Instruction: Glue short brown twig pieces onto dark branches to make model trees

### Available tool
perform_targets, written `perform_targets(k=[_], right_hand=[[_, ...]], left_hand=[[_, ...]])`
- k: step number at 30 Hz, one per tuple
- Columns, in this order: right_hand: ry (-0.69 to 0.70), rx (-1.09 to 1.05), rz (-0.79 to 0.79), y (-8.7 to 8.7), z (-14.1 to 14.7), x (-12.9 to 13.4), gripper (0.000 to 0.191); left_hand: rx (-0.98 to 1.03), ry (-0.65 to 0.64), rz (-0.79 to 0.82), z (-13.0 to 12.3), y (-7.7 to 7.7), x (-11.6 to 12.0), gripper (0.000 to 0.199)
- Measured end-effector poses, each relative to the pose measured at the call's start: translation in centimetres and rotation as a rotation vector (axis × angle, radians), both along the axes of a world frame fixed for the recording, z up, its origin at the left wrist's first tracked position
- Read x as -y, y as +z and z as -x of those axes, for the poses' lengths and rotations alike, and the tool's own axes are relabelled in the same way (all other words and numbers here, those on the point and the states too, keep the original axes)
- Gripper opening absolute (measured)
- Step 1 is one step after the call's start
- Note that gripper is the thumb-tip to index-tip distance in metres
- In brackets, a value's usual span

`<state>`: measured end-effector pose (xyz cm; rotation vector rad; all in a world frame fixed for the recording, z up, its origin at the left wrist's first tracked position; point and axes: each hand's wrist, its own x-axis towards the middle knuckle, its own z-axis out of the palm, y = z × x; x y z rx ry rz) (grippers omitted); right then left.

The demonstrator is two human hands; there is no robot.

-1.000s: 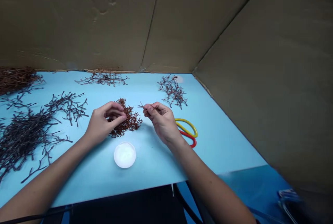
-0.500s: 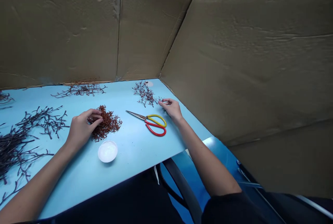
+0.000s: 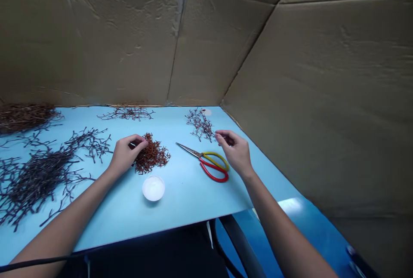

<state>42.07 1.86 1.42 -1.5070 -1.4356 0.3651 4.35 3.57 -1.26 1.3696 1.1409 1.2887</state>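
My left hand point(image 3: 127, 153) is at the left edge of a heap of short reddish-brown pieces point(image 3: 151, 155), its thumb and fingertips pressed together; anything between them is too small to make out. My right hand point(image 3: 235, 149) is closed in a pinch at the right end of a small bunch of branched dark twigs point(image 3: 200, 124), and what it grips is not clear. Between the hands lie scissors point(image 3: 201, 157) with one yellow and one red handle. A small white dish point(image 3: 153, 188) stands in front of the heap.
Dark branched twigs point(image 3: 41, 177) cover the table's left side. Behind them is a brown twig pile point(image 3: 26, 116), with thinner reddish twigs point(image 3: 129, 112) along the back. A white disc point(image 3: 206, 112) lies at the back right. Cardboard walls point(image 3: 129, 45) enclose the back and right.
The camera view has turned left, so everything appears further right. My right hand's fingers are more curled in, and my left fingertips have closed together at the heap's edge.
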Motion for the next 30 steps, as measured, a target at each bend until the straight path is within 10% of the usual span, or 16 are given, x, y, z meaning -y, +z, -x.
perform_targets(k=[11, 30], right_hand=[[0.462, -0.138, 0.056, -1.3, 12.1, -2.7, 0.034], [0.496, -0.103, 0.063, -3.6, 12.5, -0.9, 0.022]], left_hand=[[0.522, -0.07, 0.153, 0.7, 1.1, -0.5, 0.041], [0.615, -0.182, 0.174, 0.6, 1.9, 0.3, 0.04]])
